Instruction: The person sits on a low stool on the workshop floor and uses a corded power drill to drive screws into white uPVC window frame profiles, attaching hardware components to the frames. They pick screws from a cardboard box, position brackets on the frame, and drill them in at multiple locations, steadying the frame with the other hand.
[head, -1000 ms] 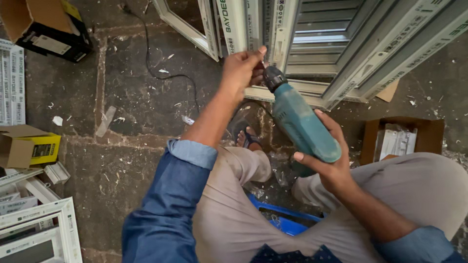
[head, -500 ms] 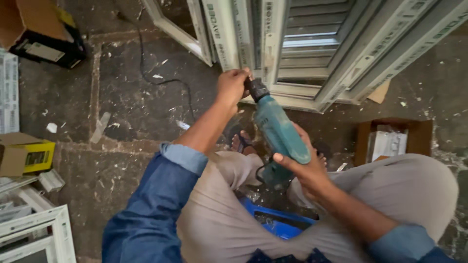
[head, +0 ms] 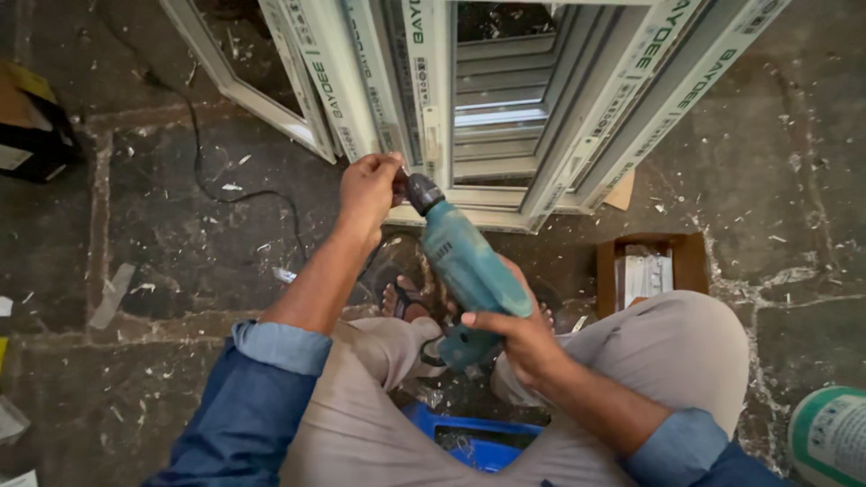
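The right hand (head: 519,338) is clamped round the grip of the teal drill (head: 460,261), its nose aimed away at the white frame (head: 469,194) just ahead, while the left hand (head: 368,188) pinches shut beside the chuck, seemingly steadying the bit there.

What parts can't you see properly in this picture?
Head view only:
- Tip of the teal power drill: hidden behind the left hand.
- Blue plastic tray: mostly covered by the legs.
- White-and-green round container: cut off by the corner.
- Right hand: trigger finger hidden.
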The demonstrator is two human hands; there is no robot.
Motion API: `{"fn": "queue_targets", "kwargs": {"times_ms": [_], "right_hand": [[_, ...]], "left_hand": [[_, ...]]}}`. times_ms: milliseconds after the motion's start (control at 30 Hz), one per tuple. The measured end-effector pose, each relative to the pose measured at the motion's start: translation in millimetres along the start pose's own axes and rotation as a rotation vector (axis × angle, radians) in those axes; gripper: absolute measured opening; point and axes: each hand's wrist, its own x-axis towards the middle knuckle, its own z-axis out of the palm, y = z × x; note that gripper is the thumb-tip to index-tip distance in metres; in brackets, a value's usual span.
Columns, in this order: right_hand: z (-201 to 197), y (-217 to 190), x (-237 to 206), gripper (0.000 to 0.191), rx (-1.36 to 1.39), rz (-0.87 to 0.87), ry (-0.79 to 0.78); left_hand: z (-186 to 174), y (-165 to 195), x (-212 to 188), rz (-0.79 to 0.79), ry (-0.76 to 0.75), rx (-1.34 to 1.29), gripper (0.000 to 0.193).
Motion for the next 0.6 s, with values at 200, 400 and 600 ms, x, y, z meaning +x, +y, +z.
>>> {"fn": "queue_targets", "kwargs": {"times_ms": [200, 400, 600], "right_hand": [[-1, -2, 0, 0.096, -0.027, -0.039, 0.037], [-1, -2, 0, 0.094, -0.063, -0.099, 0.025], [-3, -6, 1, 0.095, -0.096, -0.117, 0.021]], "left_hand": [[2, 7, -3, 0.070, -0.011, 0.022, 0.022], [3, 9, -2, 0.161, -0.011, 0.043, 0.024], [5, 19, -9, 0.169, -0.011, 0.065, 0.024]]}}
